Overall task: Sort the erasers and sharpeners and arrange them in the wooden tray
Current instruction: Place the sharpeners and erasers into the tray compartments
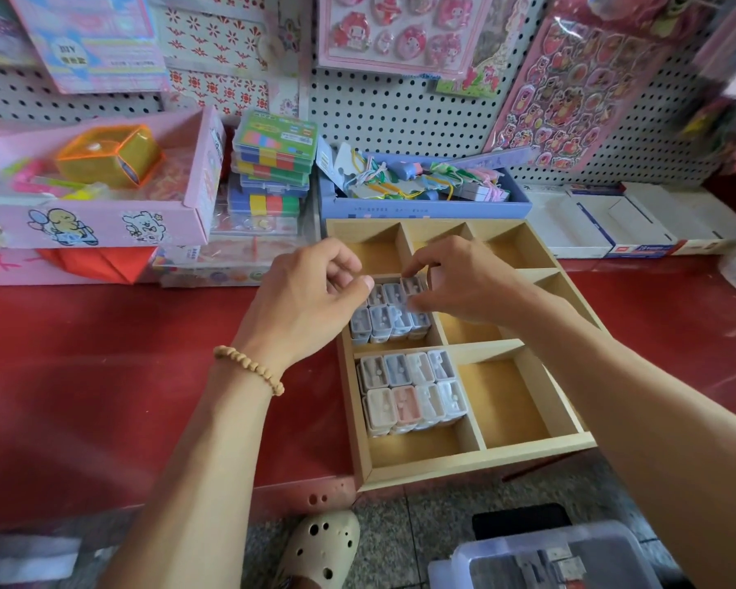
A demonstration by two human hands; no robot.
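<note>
A wooden tray [476, 459] with several compartments lies on the red counter, its near corner hanging over the edge. Its near left compartment holds two rows of pastel sharpeners [413, 391]. The middle left compartment holds more pale blue and white sharpeners [389, 323]. Over that compartment my right hand [464, 282] pinches one sharpener [413, 286] in the back row between thumb and fingers. My left hand [311, 291] hovers at the compartment's left edge with fingers curled and thumb tip by the sharpeners; I see nothing held in it. The other compartments look empty.
A blue box [425, 201] of stationery stands just behind the tray, white boxes [612, 227] to its right. A pink box [103, 214] and stacked colourful cases [273, 163] stand at the left. A pegboard wall rises behind. A clear bin [549, 559] sits on the floor.
</note>
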